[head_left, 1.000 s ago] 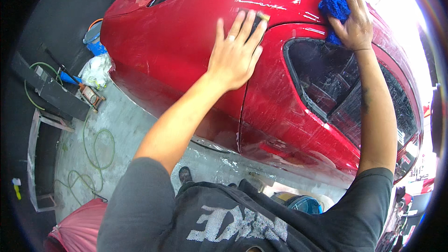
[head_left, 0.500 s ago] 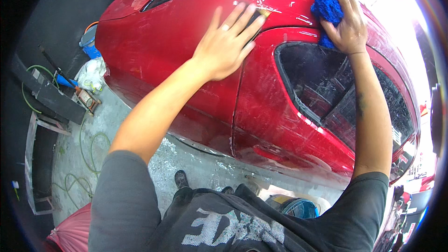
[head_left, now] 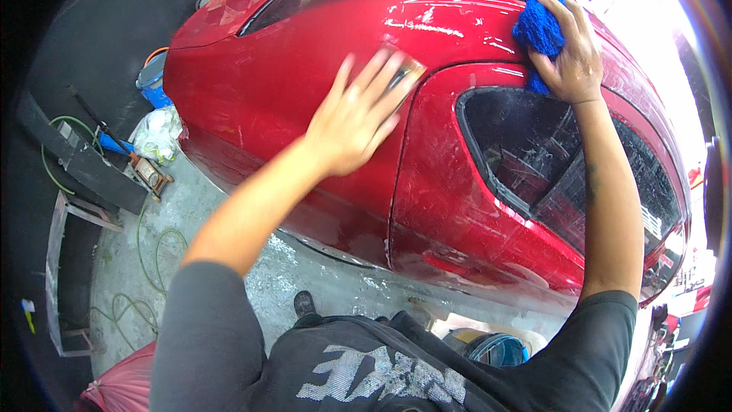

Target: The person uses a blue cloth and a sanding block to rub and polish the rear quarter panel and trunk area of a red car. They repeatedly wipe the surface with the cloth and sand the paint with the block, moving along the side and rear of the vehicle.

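A red car (head_left: 457, 206) fills the middle of the view, its wet side panel and a dark side window (head_left: 549, 160) turned toward the person. A small tan block (head_left: 408, 70) is pressed flat against the panel just left of the door seam, above and left of the window; it is mostly covered by the left hand (head_left: 354, 118), whose fingers are spread apart and laid flat over it, the palm against the paint. A blue cloth (head_left: 540, 29) is bunched on the car above the window's upper corner, and it is clamped under the right hand (head_left: 568, 61), whose fingers are curled over the cloth. Both forearms are seen reaching up from the lower edge, out of grey sleeves. Streaks of water and bright glare are seen on the car's roof edge near the cloth. Below the car, wet concrete floor (head_left: 229, 259) is seen, with one dark shoe (head_left: 303, 304) set on it near the sill. Left of the car, a white crumpled bag (head_left: 156, 133) lies on the floor, with a blue bucket (head_left: 152, 80) beyond it, close to the car's end. A green hose (head_left: 152, 259) is looped on the floor further left, beside a grey metal frame (head_left: 65, 275). Another blue bucket (head_left: 496, 349) is partly hidden beneath the car's sill, close to the person's chest.
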`<state>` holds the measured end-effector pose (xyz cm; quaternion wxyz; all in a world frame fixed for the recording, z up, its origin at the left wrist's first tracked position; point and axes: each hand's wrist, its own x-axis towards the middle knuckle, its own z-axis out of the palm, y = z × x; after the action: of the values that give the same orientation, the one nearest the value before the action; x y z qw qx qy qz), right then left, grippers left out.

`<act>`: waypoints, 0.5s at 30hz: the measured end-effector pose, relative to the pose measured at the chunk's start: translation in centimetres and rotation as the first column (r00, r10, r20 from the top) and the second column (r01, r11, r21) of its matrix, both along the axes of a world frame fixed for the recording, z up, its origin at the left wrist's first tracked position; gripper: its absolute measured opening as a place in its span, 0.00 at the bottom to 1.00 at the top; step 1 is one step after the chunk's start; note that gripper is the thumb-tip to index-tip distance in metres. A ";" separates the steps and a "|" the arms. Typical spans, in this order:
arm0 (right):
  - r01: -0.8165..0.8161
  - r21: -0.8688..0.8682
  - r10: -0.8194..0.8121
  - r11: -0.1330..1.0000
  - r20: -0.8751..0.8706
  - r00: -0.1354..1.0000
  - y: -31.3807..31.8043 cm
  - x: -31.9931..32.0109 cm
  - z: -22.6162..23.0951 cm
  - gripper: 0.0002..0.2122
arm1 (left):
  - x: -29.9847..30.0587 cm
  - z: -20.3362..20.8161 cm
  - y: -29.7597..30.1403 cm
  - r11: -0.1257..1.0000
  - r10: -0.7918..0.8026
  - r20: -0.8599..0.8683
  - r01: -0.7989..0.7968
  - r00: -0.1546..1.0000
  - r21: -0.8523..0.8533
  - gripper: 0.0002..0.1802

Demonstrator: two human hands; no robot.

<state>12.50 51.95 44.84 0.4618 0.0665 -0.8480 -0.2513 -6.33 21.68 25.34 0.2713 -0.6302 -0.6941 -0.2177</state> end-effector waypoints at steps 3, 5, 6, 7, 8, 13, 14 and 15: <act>-0.021 -0.020 0.021 1.000 -0.011 1.000 -0.3 -0.2 0.0 0.34 | 0.7 -8.8 -3.6 0.996 0.084 0.098 -0.081 0.992 -0.030 0.44; 0.001 -0.029 -0.001 1.000 0.007 1.000 -0.1 0.3 0.0 0.34 | 0.6 -5.1 -1.3 0.992 0.107 0.109 -0.115 0.988 0.061 0.41; -0.001 -0.034 0.002 0.999 0.011 1.000 -0.1 0.3 0.3 0.34 | -0.5 -0.9 0.6 0.980 0.123 0.103 -0.137 0.987 0.142 0.40; -0.009 -0.041 0.009 0.999 0.009 1.000 -0.2 -0.1 0.4 0.35 | -1.6 2.2 2.1 0.958 0.130 0.126 -0.158 0.983 0.238 0.37; -0.025 -0.055 0.026 0.998 0.012 1.000 -0.6 -0.7 0.4 0.35 | -2.8 3.9 2.8 0.941 0.172 0.118 -0.199 0.978 0.274 0.36; -0.011 -0.032 0.011 0.999 0.014 1.000 0.2 -0.1 -0.2 0.36 | 3.5 -6.5 0.6 0.957 0.154 0.274 -0.212 0.949 0.196 0.40; -0.007 -0.022 0.007 1.000 0.012 1.000 0.2 -0.1 -0.2 0.36 | 4.6 -9.5 -0.4 0.969 0.157 0.291 -0.204 0.944 0.141 0.40; 0.002 -0.013 -0.002 1.000 0.011 1.000 0.3 0.1 -0.1 0.36 | 4.1 -9.1 -0.8 0.974 0.172 0.259 -0.203 0.950 0.099 0.41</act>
<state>12.60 52.29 44.73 0.4575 0.0640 -0.8521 -0.2459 -2.19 20.91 16.24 0.2402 -0.5108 -0.7646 -0.3111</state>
